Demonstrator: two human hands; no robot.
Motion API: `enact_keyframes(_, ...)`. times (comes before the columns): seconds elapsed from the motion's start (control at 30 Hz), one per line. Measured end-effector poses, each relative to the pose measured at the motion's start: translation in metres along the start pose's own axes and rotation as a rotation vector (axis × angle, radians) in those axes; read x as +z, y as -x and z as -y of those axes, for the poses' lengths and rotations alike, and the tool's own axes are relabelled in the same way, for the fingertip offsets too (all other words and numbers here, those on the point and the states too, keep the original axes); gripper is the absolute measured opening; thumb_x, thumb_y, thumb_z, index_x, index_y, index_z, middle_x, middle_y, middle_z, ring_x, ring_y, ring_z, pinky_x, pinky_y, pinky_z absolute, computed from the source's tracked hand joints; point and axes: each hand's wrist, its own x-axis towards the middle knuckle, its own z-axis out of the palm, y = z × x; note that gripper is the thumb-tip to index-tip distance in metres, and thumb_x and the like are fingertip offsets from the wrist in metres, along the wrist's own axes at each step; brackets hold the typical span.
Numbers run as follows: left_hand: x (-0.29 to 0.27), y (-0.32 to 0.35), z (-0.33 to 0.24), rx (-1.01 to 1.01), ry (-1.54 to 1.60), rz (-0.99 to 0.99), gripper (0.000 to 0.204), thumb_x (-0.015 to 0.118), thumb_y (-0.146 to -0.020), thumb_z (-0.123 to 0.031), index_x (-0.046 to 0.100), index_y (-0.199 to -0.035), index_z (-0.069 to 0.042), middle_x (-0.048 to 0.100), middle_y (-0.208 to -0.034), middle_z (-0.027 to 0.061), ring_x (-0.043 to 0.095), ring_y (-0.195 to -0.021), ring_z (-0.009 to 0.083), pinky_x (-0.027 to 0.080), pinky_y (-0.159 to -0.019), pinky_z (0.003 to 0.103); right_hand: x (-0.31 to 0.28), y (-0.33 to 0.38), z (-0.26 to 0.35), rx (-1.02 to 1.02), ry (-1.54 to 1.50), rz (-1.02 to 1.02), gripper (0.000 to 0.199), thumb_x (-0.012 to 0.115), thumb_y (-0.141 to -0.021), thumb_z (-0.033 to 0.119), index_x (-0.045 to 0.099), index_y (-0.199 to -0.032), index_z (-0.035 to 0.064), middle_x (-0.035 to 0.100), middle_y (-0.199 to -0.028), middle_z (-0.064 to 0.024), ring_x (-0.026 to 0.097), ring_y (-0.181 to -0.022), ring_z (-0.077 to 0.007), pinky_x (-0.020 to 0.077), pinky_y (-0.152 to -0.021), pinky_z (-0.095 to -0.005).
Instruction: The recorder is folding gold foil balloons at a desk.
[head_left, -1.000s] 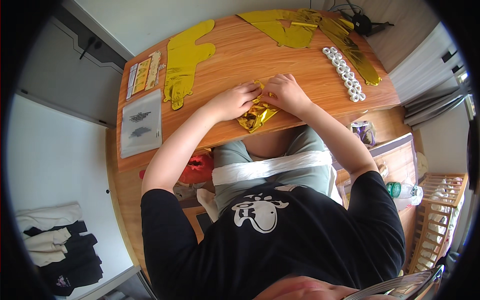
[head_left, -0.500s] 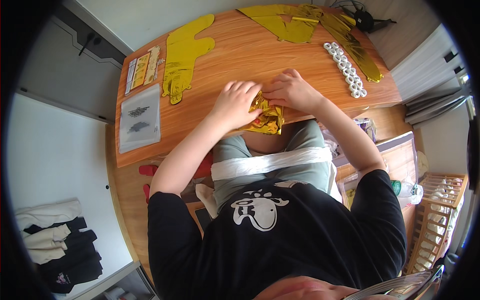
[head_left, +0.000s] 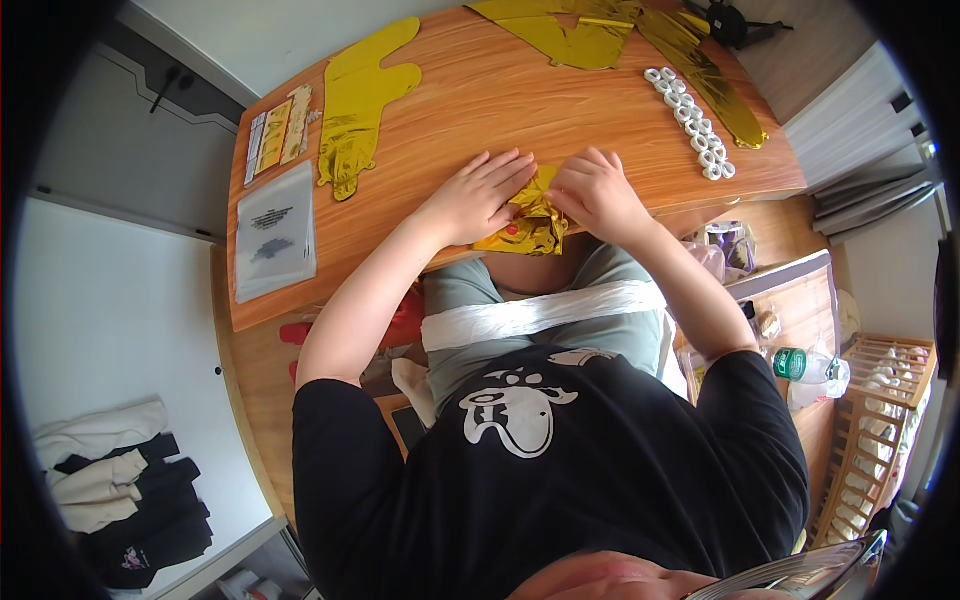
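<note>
A crumpled, folded gold foil balloon [head_left: 545, 238] with a small red spot lies at the table's near edge, in front of my lap. My left hand [head_left: 485, 192] rests flat over its left side, fingers stretched out and pointing right. At the balloon's upper right, my right hand [head_left: 598, 198] has its fingers bent and drawn together on the foil. The fingertips partly hide the bit they pinch.
Flat gold foil balloons [head_left: 352, 120] lie at the far left and far right [head_left: 575, 42] of the wooden table [head_left: 440, 110]. White tape-like rings [head_left: 690, 120] stand in rows at right. Clear plastic bags [head_left: 275, 235] and printed cards [head_left: 272, 140] lie at left.
My left hand has flattened, its fingers stretching further right over the foil. My right hand has shifted slightly right and down, its fingers now more curled. The view has shifted a little.
</note>
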Motion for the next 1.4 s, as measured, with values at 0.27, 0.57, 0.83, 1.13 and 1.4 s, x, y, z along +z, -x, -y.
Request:
enact_keyframes(0.27,-0.002,-0.002,-0.003,-0.008,-0.081,0.024,0.068,0.053,-0.104,-0.029,0.025,-0.164,-0.014,0.026,-0.17,0.009,0.025,-0.157,0.0279,0.021,-0.128,0.05,-0.005,0.019,0.024,0.492,-0.684,0.205,0.016,0.074,-0.091,0.012,0.065,-0.09,-0.0004,0.065,-0.076,-0.0124,0.061,-0.068,-0.025,0.0473,-0.063,-0.0316)
enact_keyframes(0.57,0.001,-0.002,-0.003,-0.024,-0.078,0.025,0.063,0.039,-0.11,-0.039,0.023,-0.165,-0.013,0.026,-0.171,0.0097,0.024,-0.158,0.0285,0.019,-0.129,0.049,0.015,0.037,0.067,0.603,-0.122,-0.098,0.012,0.072,-0.083,0.007,0.064,-0.092,0.0038,0.067,-0.069,-0.0129,0.068,-0.06,-0.0294,0.0533,-0.058,-0.0361)
enact_keyframes(0.83,0.004,-0.002,-0.001,-0.007,-0.046,-0.014,0.061,0.041,-0.109,-0.034,0.027,-0.164,-0.012,0.028,-0.17,0.0108,0.026,-0.157,0.0289,0.019,-0.129,0.049,0.039,0.059,0.061,0.469,-0.292,-0.298,0.011,0.071,-0.087,0.003,0.073,-0.098,0.0025,0.068,-0.071,-0.0099,0.065,-0.059,-0.0205,0.0517,-0.058,-0.0299)
enact_keyframes(1.13,0.007,-0.002,0.001,0.0,-0.028,-0.04,0.062,0.044,-0.107,-0.03,0.027,-0.164,-0.012,0.03,-0.169,0.0105,0.027,-0.156,0.0288,0.02,-0.128,0.048,0.025,0.064,0.064,0.483,-0.382,-0.342,0.014,0.073,-0.088,0.002,0.073,-0.101,0.0012,0.068,-0.09,-0.0083,0.062,-0.07,-0.0169,0.0505,-0.063,-0.028)
enact_keyframes(1.4,0.007,-0.001,0.003,0.012,0.005,-0.053,0.061,0.044,-0.108,-0.028,0.028,-0.164,-0.013,0.031,-0.169,0.01,0.027,-0.156,0.0284,0.02,-0.128,0.047,0.019,0.038,0.058,0.44,-0.351,-0.184,0.022,0.074,-0.089,0.007,0.07,-0.109,-0.0018,0.07,-0.094,-0.0106,0.068,-0.08,-0.0203,0.0553,-0.075,-0.0308)
